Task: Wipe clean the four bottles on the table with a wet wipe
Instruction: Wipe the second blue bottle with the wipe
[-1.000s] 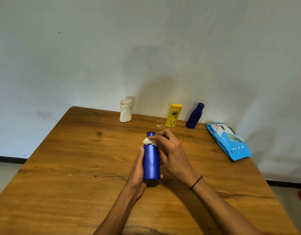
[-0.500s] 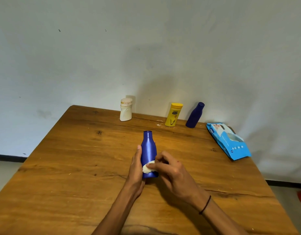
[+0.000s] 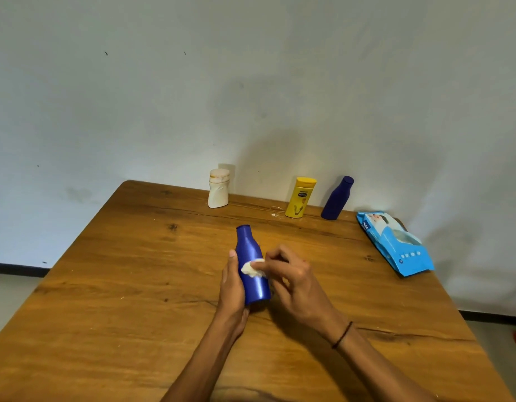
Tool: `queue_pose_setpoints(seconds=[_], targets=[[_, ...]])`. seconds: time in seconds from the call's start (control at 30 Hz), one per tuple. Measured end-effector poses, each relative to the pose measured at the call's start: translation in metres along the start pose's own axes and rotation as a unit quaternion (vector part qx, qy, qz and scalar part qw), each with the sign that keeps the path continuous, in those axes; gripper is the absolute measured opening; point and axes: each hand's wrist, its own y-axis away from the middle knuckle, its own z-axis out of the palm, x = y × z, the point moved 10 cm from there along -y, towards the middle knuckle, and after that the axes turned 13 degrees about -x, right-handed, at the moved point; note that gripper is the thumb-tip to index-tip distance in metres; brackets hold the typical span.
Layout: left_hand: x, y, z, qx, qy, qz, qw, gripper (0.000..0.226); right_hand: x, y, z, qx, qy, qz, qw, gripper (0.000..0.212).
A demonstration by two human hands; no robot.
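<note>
In the head view, a blue bottle [image 3: 252,265] is held up off the table [image 3: 111,285], tilted with its capped neck pointing away from the person. It is clasped from its left side by the left hand [image 3: 232,288], whose grip is wrapped round the lower body with the thumb laid along the side. The right hand [image 3: 291,282] is closed on a small wad of wet wipe [image 3: 252,269], which is pinched at the fingertips and pressed against the middle of the bottle, just beside the left thumb.

The bottle is judged to be light, stiff plastic with a glossy skin. It is likely to turn slippery once dampened, so a hold round the wide lower body is judged safer than one at the narrow neck. The wipe is soft and limp and is best kept bunched.

Well beyond both grips, near the wall, a white bottle [image 3: 219,188], a yellow bottle [image 3: 299,197] and a dark blue bottle [image 3: 337,198] are stood upright and apart from one another. Far to the right of the right hand, a blue pack of wipes [image 3: 396,242] is laid flat. By these three bottles' distance from the hands, most of the task is judged to be left.
</note>
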Motion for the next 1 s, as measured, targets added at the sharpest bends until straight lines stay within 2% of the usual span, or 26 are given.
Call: queue_pose_setpoints(seconds=[0.1, 0.2, 0.33, 0.43, 0.53, 0.77, 0.87, 1.0], targets=[[0.003, -0.001, -0.006, 0.022, -0.013, 0.002, 1.000, 0.082, -0.006, 0.024, 0.010, -0.013, -0.018, -0.021, 1.000, 0.031], [0.001, 0.000, -0.005, 0.027, -0.027, -0.002, 0.999, 0.069, -0.005, 0.034, 0.010, -0.004, -0.022, -0.018, 1.000, 0.031], [0.001, 0.001, 0.010, -0.018, -0.063, -0.004, 0.998, 0.076, -0.001, 0.025, 0.002, 0.020, -0.004, -0.002, 1.000, 0.030], [0.004, 0.004, 0.022, -0.065, -0.082, 0.006, 0.994, 0.058, 0.011, 0.007, -0.014, 0.083, -0.010, 0.032, 0.996, 0.031], [0.004, 0.004, 0.026, -0.091, -0.092, 0.010, 0.992, 0.053, 0.027, -0.009, -0.028, 0.136, -0.048, 0.069, 0.987, 0.036], [-0.001, 0.005, 0.013, -0.015, -0.073, -0.010, 0.997, 0.050, 0.041, 0.003, 0.008, 0.156, -0.220, 0.124, 0.955, 0.033], [-0.003, 0.004, 0.003, 0.017, -0.036, -0.018, 0.999, 0.064, 0.026, 0.016, 0.022, 0.140, -0.212, 0.112, 0.961, 0.036], [-0.003, 0.005, -0.007, 0.039, 0.000, -0.011, 0.999, 0.071, -0.001, 0.031, 0.021, 0.101, -0.155, 0.055, 0.981, 0.044]])
